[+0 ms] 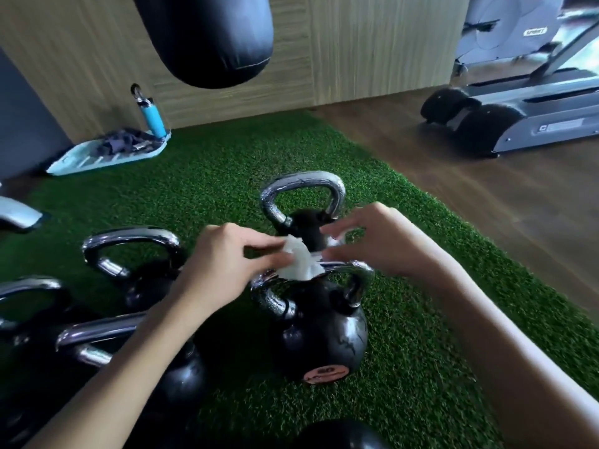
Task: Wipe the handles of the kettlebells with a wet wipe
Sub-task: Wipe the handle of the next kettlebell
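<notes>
left hand (223, 257) pinches white wet wipe (299, 262) | right hand (372, 241) pinches its other end | wipe lies on chrome handle (356, 270) of near-centre kettlebell (324, 332) | kettlebell on green turf (405, 367), more kettlebells left and behind

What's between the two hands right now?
In the head view, the white wet wipe spans from left hand to right hand, over the nearest kettlebell's handle.

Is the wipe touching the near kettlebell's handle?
Touching: the head view shows the wipe draped on the handle, pinched by both hands.
</notes>
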Demonstrator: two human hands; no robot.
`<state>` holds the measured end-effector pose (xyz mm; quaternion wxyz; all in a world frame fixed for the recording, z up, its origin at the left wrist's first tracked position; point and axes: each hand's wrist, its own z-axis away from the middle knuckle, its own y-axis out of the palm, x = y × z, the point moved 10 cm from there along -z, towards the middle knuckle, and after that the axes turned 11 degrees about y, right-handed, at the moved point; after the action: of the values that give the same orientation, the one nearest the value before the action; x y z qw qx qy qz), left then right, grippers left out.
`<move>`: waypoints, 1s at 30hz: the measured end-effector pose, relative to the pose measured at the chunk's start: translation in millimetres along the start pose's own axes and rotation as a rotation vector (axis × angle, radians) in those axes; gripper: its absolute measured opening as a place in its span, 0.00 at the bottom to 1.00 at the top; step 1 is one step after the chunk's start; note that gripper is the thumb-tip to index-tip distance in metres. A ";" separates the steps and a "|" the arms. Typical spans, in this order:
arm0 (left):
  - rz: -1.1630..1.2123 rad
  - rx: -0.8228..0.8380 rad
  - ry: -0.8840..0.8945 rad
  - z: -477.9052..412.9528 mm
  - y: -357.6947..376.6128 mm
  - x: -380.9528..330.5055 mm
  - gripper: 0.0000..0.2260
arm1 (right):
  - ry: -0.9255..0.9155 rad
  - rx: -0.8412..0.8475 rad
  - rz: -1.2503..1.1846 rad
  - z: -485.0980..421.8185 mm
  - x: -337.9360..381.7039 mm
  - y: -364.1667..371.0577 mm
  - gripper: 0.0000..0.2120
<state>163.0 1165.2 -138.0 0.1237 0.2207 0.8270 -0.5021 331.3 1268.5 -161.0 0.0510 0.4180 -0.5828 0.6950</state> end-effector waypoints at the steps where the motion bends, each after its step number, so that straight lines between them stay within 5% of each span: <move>1: -0.023 0.053 0.031 -2.1 11.0 -6.6 0.18 | -0.031 -0.001 0.083 -0.2 2.3 3.8 0.19; 4: -0.088 0.122 0.069 -11.4 24.9 -17.6 0.15 | -0.069 0.039 0.142 0.2 3.3 11.7 0.15; 8: -0.100 0.177 -0.134 9.5 6.4 26.7 0.13 | -0.123 -0.025 0.160 2.7 0.4 11.9 0.13; 13: 0.021 -0.027 -0.251 45.5 -2.3 45.9 0.13 | -0.197 -0.056 0.328 8.3 20.8 19.0 0.19; 18: 0.171 -0.202 -0.392 73.6 11.0 61.4 0.13 | -0.351 -0.077 0.470 5.8 54.5 37.1 0.10; 22: 0.342 -0.387 -0.496 105.2 29.5 71.9 0.13 | -0.326 -0.123 0.512 8.6 45.4 31.6 0.21; 30: 0.352 -0.471 -0.550 128.3 39.3 69.4 0.13 | -0.332 -0.095 0.490 5.0 41.2 37.0 0.23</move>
<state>119.5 1083.9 -257.8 0.4719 0.1820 0.8050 -0.3101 286.7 1235.4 -163.1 -0.1945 0.3700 -0.6986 0.5808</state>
